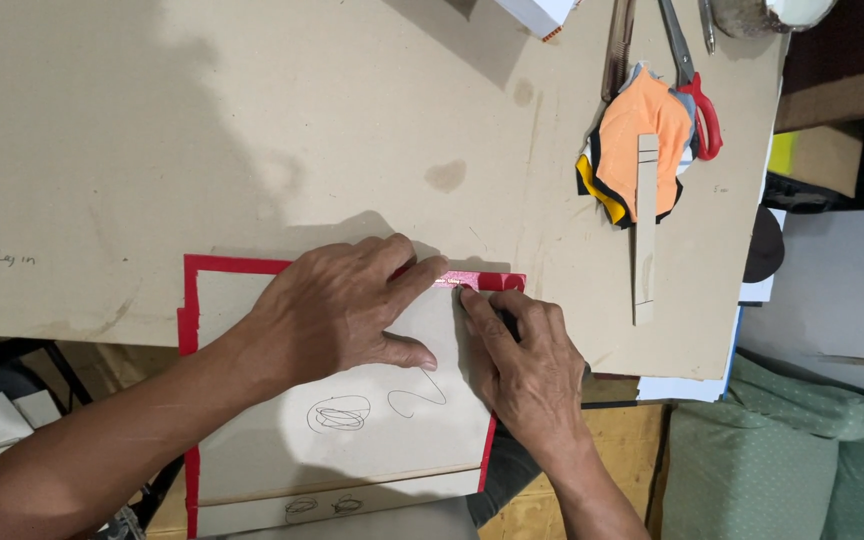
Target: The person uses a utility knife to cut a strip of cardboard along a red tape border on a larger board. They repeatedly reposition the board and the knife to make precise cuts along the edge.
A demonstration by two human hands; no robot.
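both hands point(347, 310) pressed flat, fingers extended

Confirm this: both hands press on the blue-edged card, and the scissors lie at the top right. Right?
Not quite. The head view shows the card edged in red, not blue. The left hand and right hand do press on it, and the scissors lie at the top right.

Even, soft light and a sharp picture

A broad soft shadow falls across the cardboard tabletop point(252, 130) at upper left; beyond the tabletop's right edge the surroundings turn dim; no glare or blur.
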